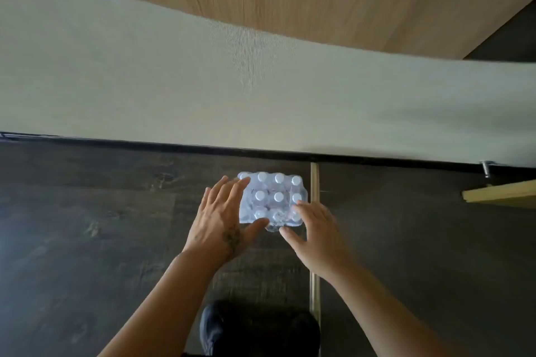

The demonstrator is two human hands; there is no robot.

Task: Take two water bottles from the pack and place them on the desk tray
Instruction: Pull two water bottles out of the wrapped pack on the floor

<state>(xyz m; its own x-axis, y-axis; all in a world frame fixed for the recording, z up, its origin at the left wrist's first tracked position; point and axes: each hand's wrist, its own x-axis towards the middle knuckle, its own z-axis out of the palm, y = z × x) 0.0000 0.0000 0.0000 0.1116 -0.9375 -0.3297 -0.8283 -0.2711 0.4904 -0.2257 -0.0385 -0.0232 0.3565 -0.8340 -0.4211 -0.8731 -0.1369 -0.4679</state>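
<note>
Dark wood floor runs up to a pale wall. Shrink-wrapped pack of white-capped water bottles sits on the floor near the wall. My left hand and right hand are spread, fingers unclenched, flanking the pack's near corners, gripping nothing.

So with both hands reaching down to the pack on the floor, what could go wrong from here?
The shrink wrap on the pack looks mostly intact, so pulling one bottle may drag the whole pack. Both the left hand and right hand are open, gripping nothing yet. No desk tray is in view, so the carry is unplanned.
</note>
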